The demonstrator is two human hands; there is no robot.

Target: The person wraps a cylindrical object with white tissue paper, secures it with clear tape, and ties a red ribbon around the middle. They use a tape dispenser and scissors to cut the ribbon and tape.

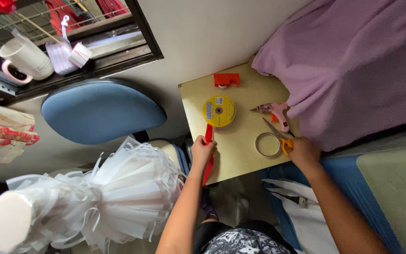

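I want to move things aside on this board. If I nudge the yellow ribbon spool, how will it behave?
The ribbon spool lies flat on the board, so it would probably slide rather than roll. It looks light. Its red ribbon droops limply over the board's edge in the left hand, so a push may drag or unwind it.

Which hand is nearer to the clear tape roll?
Right. The right hand grips orange-handled scissors just beside the clear tape roll; the left hand holds red ribbon farther away.
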